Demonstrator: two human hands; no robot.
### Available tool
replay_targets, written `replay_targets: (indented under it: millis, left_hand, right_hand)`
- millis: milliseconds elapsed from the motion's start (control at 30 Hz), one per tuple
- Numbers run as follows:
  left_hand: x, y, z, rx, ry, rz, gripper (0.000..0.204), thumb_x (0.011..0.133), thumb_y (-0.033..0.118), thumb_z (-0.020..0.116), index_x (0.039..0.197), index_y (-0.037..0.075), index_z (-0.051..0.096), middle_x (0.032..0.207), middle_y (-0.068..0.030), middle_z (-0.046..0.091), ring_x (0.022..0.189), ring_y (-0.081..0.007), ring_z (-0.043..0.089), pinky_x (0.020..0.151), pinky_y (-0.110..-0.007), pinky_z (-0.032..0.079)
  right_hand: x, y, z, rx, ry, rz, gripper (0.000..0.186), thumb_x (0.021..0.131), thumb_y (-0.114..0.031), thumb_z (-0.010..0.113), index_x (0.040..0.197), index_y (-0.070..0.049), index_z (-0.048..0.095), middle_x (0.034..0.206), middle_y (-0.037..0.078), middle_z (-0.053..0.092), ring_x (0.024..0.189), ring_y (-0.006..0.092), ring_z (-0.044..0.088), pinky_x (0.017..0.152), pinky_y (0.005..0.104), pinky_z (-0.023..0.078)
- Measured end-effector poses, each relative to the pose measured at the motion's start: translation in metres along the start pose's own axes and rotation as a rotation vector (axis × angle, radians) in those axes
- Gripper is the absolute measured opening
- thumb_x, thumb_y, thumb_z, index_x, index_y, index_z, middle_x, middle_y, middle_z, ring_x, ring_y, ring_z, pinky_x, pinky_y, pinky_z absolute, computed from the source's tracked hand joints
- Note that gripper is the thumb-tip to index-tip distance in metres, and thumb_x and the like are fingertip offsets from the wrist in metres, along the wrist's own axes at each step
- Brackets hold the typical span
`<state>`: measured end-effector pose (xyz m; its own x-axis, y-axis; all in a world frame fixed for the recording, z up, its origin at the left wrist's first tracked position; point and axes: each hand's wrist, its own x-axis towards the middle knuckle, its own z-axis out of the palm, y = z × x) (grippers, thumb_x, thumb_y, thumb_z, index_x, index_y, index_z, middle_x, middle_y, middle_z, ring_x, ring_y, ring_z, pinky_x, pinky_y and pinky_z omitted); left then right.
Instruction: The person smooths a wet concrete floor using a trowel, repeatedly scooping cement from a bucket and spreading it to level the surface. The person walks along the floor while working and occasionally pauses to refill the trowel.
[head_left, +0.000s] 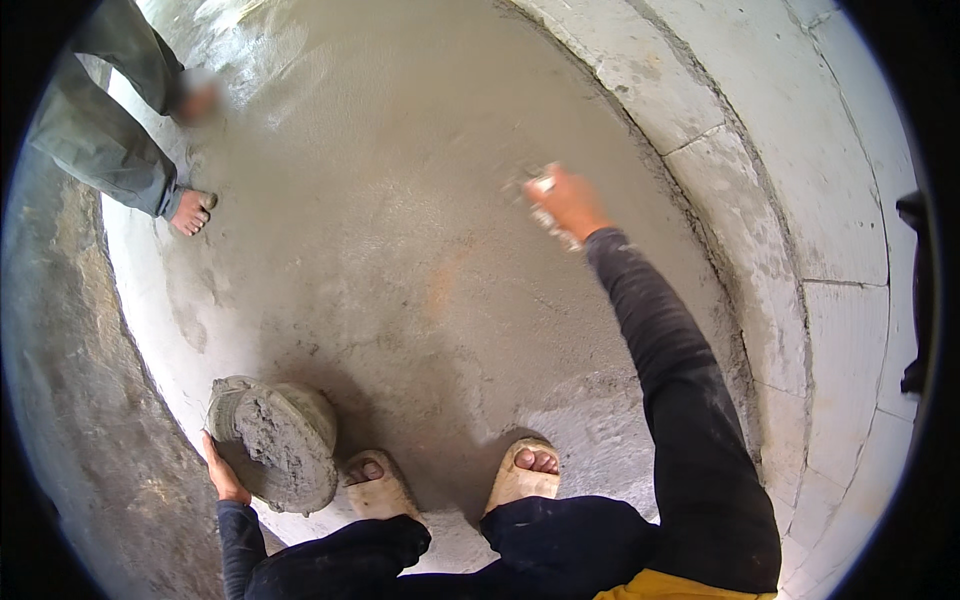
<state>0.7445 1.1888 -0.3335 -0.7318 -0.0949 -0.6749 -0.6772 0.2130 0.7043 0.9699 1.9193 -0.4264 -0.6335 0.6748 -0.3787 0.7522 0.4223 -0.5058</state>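
Observation:
My left hand (228, 472) grips the outer side of a cement-caked bucket (318, 412), which is tilted and shows wet grey mortar (268, 435) inside. The fingers are partly hidden behind the bucket's edge. Out ahead to the right, my right arm is stretched over the floor, and my right hand (575, 205) is closed around a trowel (556, 230) smeared with cement. Motion blurs the hand and tool, so the blade's shape is hard to make out. Under it spreads a layer of wet grey mortar (400, 220).
A pale block wall (740, 190) curves along the right, with a dark gap at its foot. Another person's bare foot (192, 210) and rolled grey trousers (110, 140) stand at the upper left. My sandals (522, 478) are on the floor near the bucket. Rough, stained ground (80, 370) lies left.

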Motion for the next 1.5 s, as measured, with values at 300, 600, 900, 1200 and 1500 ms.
replay_targets:
  millis: [300, 600, 900, 1200, 1500]
  left_hand:
    - [-0.006, 0.002, 0.008, -0.022, 0.022, 0.046, 0.079, 0.100, 0.066, 0.052, 0.147, 0.003, 0.052, 0.141, -0.0097, 0.061, 0.125, -0.0241, 0.060, 0.108, -0.036, 0.045]
    - [-0.013, 0.007, 0.017, -0.033, 0.066, 0.037, 0.080, 0.099, 0.067, 0.052, 0.147, 0.003, 0.052, 0.139, -0.0091, 0.062, 0.122, -0.0241, 0.061, 0.107, -0.036, 0.046]
    - [-0.002, -0.002, 0.001, -0.022, 0.085, 0.002, 0.089, 0.098, 0.070, 0.051, 0.156, 0.003, 0.040, 0.150, -0.0105, 0.052, 0.133, -0.0253, 0.053, 0.114, -0.036, 0.040]
    - [-0.010, 0.009, 0.012, -0.018, 0.014, -0.007, 0.093, 0.095, 0.075, 0.050, 0.153, 0.002, 0.044, 0.147, -0.0123, 0.055, 0.130, -0.0258, 0.055, 0.112, -0.036, 0.042]
    - [-0.007, 0.009, 0.010, -0.001, 0.052, -0.048, 0.097, 0.094, 0.077, 0.049, 0.154, 0.002, 0.042, 0.149, -0.0139, 0.054, 0.132, -0.0288, 0.054, 0.114, -0.039, 0.040]
  right_hand:
    - [0.033, 0.069, -0.077, -0.099, 0.374, 0.222, 0.082, 0.090, -0.055, 0.060, 0.140, 0.010, 0.054, 0.136, 0.034, 0.060, 0.128, 0.0435, 0.059, 0.108, 0.0451, 0.045]
    - [0.082, 0.032, -0.075, -0.018, 0.237, 0.183, 0.079, 0.091, -0.052, 0.061, 0.140, 0.010, 0.055, 0.140, 0.033, 0.057, 0.132, 0.0415, 0.057, 0.110, 0.0432, 0.044]
    - [0.122, 0.016, -0.080, 0.081, -0.025, 0.249, 0.083, 0.088, -0.053, 0.062, 0.145, 0.007, 0.051, 0.131, 0.032, 0.064, 0.124, 0.0340, 0.063, 0.100, 0.0427, 0.051]
    - [0.138, 0.038, -0.096, 0.012, 0.154, 0.269, 0.083, 0.087, -0.054, 0.062, 0.139, 0.010, 0.056, 0.114, 0.029, 0.070, 0.089, 0.0317, 0.072, 0.087, 0.0394, 0.054]
    - [0.121, -0.030, -0.044, 0.074, -0.100, 0.090, 0.075, 0.091, -0.049, 0.061, 0.131, 0.014, 0.059, 0.095, 0.026, 0.072, 0.084, 0.0320, 0.070, 0.080, 0.0463, 0.055]
